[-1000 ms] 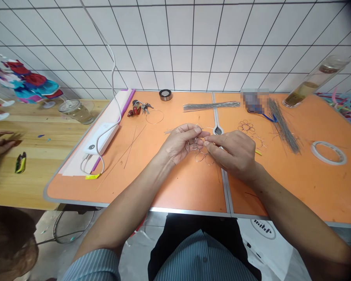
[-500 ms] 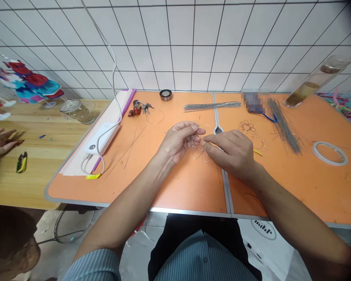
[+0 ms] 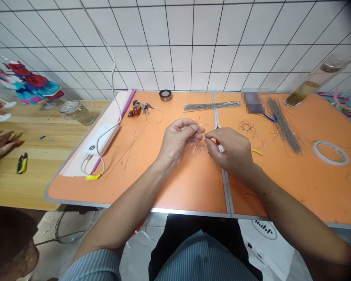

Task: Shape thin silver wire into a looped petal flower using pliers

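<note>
Over the middle of the orange folding table [image 3: 190,191], near its front edge, both hands are held up and close together, working at one piece. The left hand [image 3: 177,136] is narrowly closed, thumb and fingers pinching the upper part of a looped wire form [image 3: 199,150]. The right hand [image 3: 229,150] is likewise narrow, its thumb and forefinger closed on the same wire just beside the left fingertips. The form hangs between and slightly below the hands, several thin silver loops clear of the table surface.

To the right lie a finished wire flower [image 3: 247,126], a loose bundle of straight wires [image 3: 283,125] and a roll of clear tape [image 3: 330,153]. A second bundle of wires [image 3: 212,106] lies along the far edge. Far left of centre are a bunch of keys [image 3: 140,108] and a single wire ring [image 3: 155,116]. A white power bank [image 3: 101,138] with its cable sits on the left side of the table. Beyond that edge, on a wooden table [image 3: 46,183], another person's hand [image 3: 1,143] rests apart from the work.
</note>
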{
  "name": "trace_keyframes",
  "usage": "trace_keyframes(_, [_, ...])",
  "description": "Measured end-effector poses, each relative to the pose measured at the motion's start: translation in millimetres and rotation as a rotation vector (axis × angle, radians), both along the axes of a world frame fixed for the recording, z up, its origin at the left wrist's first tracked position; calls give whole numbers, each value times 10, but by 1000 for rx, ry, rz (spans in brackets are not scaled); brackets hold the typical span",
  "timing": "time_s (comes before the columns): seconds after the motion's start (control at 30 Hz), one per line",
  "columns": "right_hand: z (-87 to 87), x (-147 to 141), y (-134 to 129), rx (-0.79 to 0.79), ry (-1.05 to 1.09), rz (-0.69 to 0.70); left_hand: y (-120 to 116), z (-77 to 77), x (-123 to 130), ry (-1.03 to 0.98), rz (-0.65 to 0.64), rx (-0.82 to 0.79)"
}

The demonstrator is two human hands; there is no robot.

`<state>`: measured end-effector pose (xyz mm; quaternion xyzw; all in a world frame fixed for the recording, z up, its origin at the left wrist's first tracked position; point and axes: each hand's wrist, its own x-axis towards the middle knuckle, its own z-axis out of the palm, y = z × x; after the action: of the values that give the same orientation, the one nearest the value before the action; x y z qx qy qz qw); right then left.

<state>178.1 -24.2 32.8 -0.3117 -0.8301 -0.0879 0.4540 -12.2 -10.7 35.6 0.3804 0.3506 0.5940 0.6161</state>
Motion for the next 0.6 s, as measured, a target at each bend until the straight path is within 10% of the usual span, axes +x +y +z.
trace_keyframes(0.37, [175, -72, -116, -811, 261, -69, -49, -3, 72, 90, 69, 135])
trace_keyframes(0.6, [210, -50, -105, -933, 268, -73, -50, -14, 78, 120, 53, 131])
